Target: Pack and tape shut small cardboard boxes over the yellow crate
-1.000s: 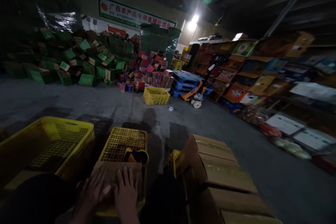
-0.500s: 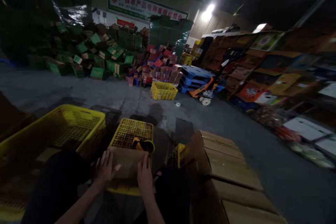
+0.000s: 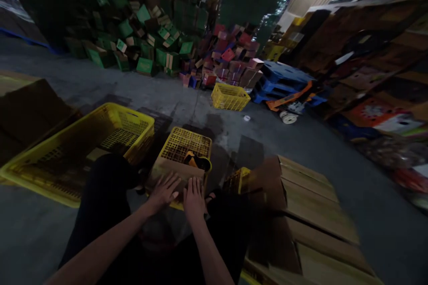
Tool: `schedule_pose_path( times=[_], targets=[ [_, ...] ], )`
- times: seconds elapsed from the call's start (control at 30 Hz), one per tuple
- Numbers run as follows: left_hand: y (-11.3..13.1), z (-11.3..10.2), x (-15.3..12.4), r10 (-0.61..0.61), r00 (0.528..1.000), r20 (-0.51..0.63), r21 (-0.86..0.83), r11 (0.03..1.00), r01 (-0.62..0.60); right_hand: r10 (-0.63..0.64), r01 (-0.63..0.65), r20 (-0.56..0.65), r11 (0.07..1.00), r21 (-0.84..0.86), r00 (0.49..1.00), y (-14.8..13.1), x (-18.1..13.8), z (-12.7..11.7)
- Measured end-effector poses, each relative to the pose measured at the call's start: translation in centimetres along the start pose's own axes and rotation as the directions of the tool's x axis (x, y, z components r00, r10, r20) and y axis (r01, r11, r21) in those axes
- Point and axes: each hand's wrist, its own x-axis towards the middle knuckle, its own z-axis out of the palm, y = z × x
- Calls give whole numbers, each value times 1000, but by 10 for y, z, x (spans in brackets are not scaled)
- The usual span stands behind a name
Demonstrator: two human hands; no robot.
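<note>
Both my hands rest flat on a brown cardboard piece [image 3: 174, 170] lying over the near end of a small upturned yellow crate [image 3: 186, 146]. My left hand [image 3: 163, 190] has its fingers spread on the cardboard's left part. My right hand [image 3: 194, 195] lies beside it, fingers stretched out and together. A yellow tape dispenser [image 3: 197, 161] sits on the crate just beyond my fingertips.
A large yellow crate [image 3: 80, 151] stands at left, with brown cardboard [image 3: 30, 111] behind it. Stacked flat cartons [image 3: 310, 213] lie at right. Farther off are another yellow crate [image 3: 230, 96], blue pallets [image 3: 284, 75], heaps of green and red boxes, and carton shelves at right.
The camera has tipped down and my forearms now show. My hands drew closer together on the cardboard, from gripping its sides to lying flat on top.
</note>
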Motion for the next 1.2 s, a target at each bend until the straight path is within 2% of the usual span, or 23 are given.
schedule_pose_path(
  times=[0.2, 0.43, 0.57, 0.7, 0.87, 1.07, 1.2],
  targets=[
    [-41, -13, -32, -243, 966, -90, 14, 970, 245, 46, -46, 3, 999, 9, 999, -13, -3, -1],
    [-39, 0, -30, -225, 960, -164, -20, 974, 225, -197, 194, 18, 975, 107, 980, -63, 0, 6],
    [-34, 0, -30, -241, 952, -190, -12, 970, 243, -295, 291, 13, 949, 118, 955, -72, 6, 4],
    [-32, -9, -34, -213, 959, -188, 34, 974, 223, -280, 275, 10, 949, 152, 960, -65, 8, -2],
    [-33, -16, -37, -189, 964, -186, 56, 978, 203, -119, 122, -28, 986, 116, 992, -44, 2, -7],
    [-32, -15, -38, -214, 954, -210, 31, 974, 225, -66, 67, -63, 998, 22, 996, -2, -19, -17],
    [-35, -10, -42, -199, 953, -228, 44, 976, 214, -35, 34, -87, 999, -12, 996, 14, -33, -16]
  ],
)
